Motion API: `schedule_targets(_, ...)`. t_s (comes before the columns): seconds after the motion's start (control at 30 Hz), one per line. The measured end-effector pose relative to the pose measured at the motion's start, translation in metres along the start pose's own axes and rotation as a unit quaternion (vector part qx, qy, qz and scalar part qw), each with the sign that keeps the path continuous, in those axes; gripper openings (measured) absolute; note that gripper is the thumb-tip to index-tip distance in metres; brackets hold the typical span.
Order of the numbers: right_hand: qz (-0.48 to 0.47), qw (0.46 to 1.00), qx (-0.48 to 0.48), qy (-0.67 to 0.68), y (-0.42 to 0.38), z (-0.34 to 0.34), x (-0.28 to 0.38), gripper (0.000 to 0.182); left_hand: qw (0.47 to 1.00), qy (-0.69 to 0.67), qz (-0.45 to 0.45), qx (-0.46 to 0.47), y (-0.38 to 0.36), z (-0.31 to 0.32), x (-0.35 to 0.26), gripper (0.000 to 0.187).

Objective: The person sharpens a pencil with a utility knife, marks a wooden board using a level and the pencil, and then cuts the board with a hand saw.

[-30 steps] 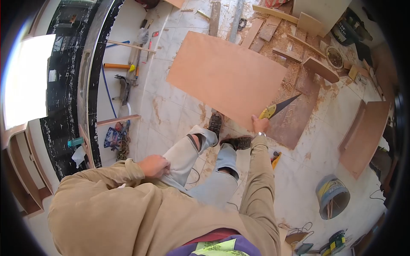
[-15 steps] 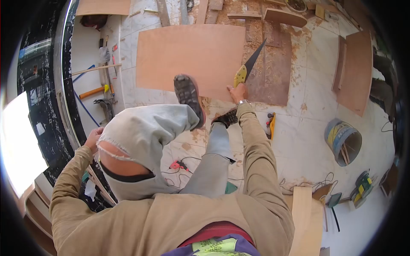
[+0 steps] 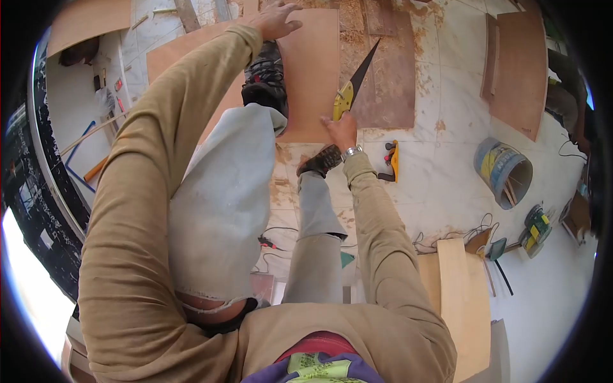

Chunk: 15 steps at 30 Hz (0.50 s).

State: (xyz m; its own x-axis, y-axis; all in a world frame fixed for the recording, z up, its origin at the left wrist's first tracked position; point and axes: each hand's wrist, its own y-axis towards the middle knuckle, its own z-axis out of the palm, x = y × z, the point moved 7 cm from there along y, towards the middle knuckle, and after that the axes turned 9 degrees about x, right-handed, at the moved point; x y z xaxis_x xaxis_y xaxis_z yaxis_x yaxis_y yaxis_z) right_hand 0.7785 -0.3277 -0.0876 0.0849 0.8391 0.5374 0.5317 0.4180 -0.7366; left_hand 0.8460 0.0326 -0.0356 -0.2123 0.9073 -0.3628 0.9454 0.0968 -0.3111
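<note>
My right hand (image 3: 343, 131) grips the yellow handle of a handsaw (image 3: 345, 97), whose dark blade points up and to the right past the side of a plywood sheet (image 3: 311, 76). At the sheet's far side, my left hand (image 3: 276, 21) reaches out with its fingers spread, nothing held in it. My left boot (image 3: 265, 80) is on the sheet, just below that hand. The other boot (image 3: 319, 161) stands on the tiles near the sheet's lower edge. My left sleeve covers part of the sheet.
A hand plane (image 3: 391, 161) lies on the tiles to the right. Beyond it are a bucket (image 3: 491, 167) with sticks inside, a green power tool (image 3: 536, 233) and loose cables. Sawdust covers brown boards (image 3: 389, 96) beside the sheet. Another curved panel (image 3: 523, 73) leans far right.
My left hand has swung from beside my knee out over the plywood sheet. My left boot has moved onto the sheet. The saw stays in my right hand.
</note>
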Motion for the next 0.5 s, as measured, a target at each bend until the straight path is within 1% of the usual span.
schedule_targets(0.03, 0.007, 1.000, 0.011, 0.008, -0.002, -0.004, 0.004, 0.051, 0.994, 0.068, -0.003, -0.082, 0.021, 0.018, 0.009, 0.060)
schedule_targets(0.07, 0.015, 0.999, 0.024, 0.017, -0.001, -0.005, 0.007, 0.050, 0.993, 0.080, -0.047, -0.073, 0.030, 0.029, 0.013, 0.064)
schedule_targets(0.13, 0.002, 1.000, 0.016, 0.009, 0.000, -0.007, 0.005, 0.050, 0.984, 0.103, -0.138, -0.046, 0.023, 0.044, 0.018, 0.071)
schedule_targets(0.17, -0.007, 1.000, 0.016, 0.007, -0.001, -0.005, 0.006, 0.049, 0.989, 0.037, -0.140, 0.001, 0.019, 0.039, 0.022, 0.065)
schedule_targets(0.23, -0.013, 1.000, 0.005, 0.000, 0.005, -0.001, 0.008, 0.050, 0.982, -0.091, -0.138, 0.095, 0.018, 0.016, 0.025, 0.053)
schedule_targets(0.33, -0.004, 0.999, -0.014, -0.039, 0.010, -0.010, 0.021, 0.050, 0.982, -0.112, -0.147, 0.039, -0.003, 0.036, 0.073, 0.053)
schedule_targets(0.37, -0.001, 0.998, -0.022, -0.055, 0.013, -0.011, 0.028, 0.050, 0.984, -0.083, -0.151, 0.052, -0.011, 0.018, 0.065, 0.048)
schedule_targets(0.47, 0.002, 1.000, 0.002, -0.029, 0.017, -0.008, 0.023, 0.050, 0.966, -0.038, -0.229, 0.118, -0.001, 0.032, 0.079, 0.072)
schedule_targets(0.5, 0.004, 1.000, 0.004, -0.022, 0.014, -0.008, 0.023, 0.050, 0.967, -0.044, -0.215, 0.129, 0.008, 0.047, 0.091, 0.071)
